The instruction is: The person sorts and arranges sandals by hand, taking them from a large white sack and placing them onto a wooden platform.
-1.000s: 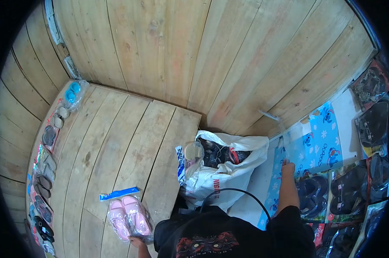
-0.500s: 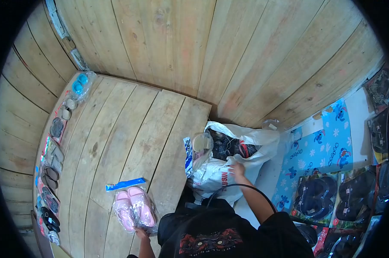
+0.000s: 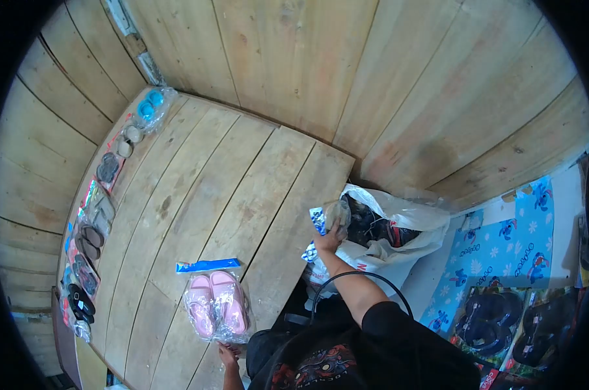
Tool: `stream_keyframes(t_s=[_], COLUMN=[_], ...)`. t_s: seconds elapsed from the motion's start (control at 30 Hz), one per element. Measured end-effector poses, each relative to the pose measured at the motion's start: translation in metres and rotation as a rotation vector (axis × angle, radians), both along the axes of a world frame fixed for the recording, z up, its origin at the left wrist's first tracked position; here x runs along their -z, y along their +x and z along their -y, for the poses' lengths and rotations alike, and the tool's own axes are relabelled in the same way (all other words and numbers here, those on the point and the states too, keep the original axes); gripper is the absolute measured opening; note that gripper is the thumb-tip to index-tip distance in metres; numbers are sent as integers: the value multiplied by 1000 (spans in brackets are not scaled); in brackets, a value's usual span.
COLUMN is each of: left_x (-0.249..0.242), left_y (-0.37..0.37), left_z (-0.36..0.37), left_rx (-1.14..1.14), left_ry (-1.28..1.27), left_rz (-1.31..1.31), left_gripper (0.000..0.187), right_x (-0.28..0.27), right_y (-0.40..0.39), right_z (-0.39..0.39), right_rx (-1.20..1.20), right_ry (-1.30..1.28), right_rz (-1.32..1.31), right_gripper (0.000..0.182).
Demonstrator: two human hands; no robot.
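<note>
My right hand (image 3: 330, 239) is closed on a clear plastic package (image 3: 337, 212) with a blue and white header, at the left edge of the open white sack (image 3: 398, 263). Dark wrapped items (image 3: 372, 227) fill the mouth of that sack. Pink slippers (image 3: 218, 304) in clear plastic with a blue header lie on the wooden platform (image 3: 177, 214). Just below them, near the bottom edge of their bag, is my left hand (image 3: 228, 354); its fingers are partly seen, and whether they grip the plastic is unclear.
Packaged footwear (image 3: 89, 240) lines the platform's left edge, with blue slippers (image 3: 150, 105) at the far end. Wooden walls (image 3: 294, 58) rise behind. At the right lie a blue patterned sheet (image 3: 480, 247) and packs of dark slippers (image 3: 489, 318). A black loop (image 3: 366, 273) crosses before my right arm.
My right hand has moved left from the sack's front rim to the clear package and closed on it. The view has shifted, and the pink slippers still lie on the platform.
</note>
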State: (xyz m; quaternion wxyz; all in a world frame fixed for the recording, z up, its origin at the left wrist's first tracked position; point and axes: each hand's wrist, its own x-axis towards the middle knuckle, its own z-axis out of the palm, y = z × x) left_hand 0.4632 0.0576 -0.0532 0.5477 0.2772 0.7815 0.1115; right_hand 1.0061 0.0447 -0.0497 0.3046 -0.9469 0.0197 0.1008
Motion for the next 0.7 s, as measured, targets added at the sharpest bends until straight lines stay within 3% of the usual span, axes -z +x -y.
stream_keyframes(t_s=[0.03, 0.07, 0.13, 0.17, 0.23, 0.27, 0.33, 0.37, 0.4, 0.47, 0.5, 0.53, 0.6, 0.63, 0.67, 0.7], left_x=[-2, -3, 0, 2, -4, -6, -26, -55, -43, -7, -29, -57, -68, -77, -89, -91], left_y=[-5, -8, -12, -12, -4, 2, 24, 45, 43, 39, 57, 79, 105, 121, 138, 150], left_z=[4, 8, 18, 20, 23, 22, 14, 4, -2, -18, -33, -49, -65, -76, -87, -97], left_rx=[-2, -10, 43, 33, 258, 249, 660, 782, 769, 1074, 1187, 1300, 1286, 1286, 1287, 1307], left_ry=[-29, -33, -74, -79, -117, -120, -80, -72, -76, -370, -436, -496, -936, -915, -894, -704], left_rz=[0, -5, 6, 11, -3, 1, 11, -12, -8, 8, 51, 101, -147, -117, -88, -14], left_gripper=[59, 59, 55, 55, 55, 55, 58, 64, 64, 68, 70, 72, 70, 70, 71, 70], right_x=[0, -1, -2, -3, 4, 8, 12, 29, 44, -43, -103, -101, -92, -87, -104, -147], right_y=[1, 3, 11, 7, 12, 17, 24, 31, 37, 12, 3, 5, 13, 22, 21, 15], right_z=[2, 6, 11, 15, 34, 46, 72, 98, 113, 110, 105, 110, 136, 147, 143, 126], right_rx=[-17, -25, -88, -72, -67, -49, 20, 61, 102, 293, 264, 257, -185, -303, -303, -371], right_ry=[5, 1, 246, 287, 396, 513, 523, 594, 662, 923, 767, 760, 725, 560, 554, 447], right_rz=[6, 1, -58, 208, 154, 98, 4, -83, -171, -291, -374, -374, -165, -223, -223, -305], right_gripper=[90, 90, 79, 62, 55, 49, 39, 37, 35, 37, 37, 37, 39, 35, 35, 33])
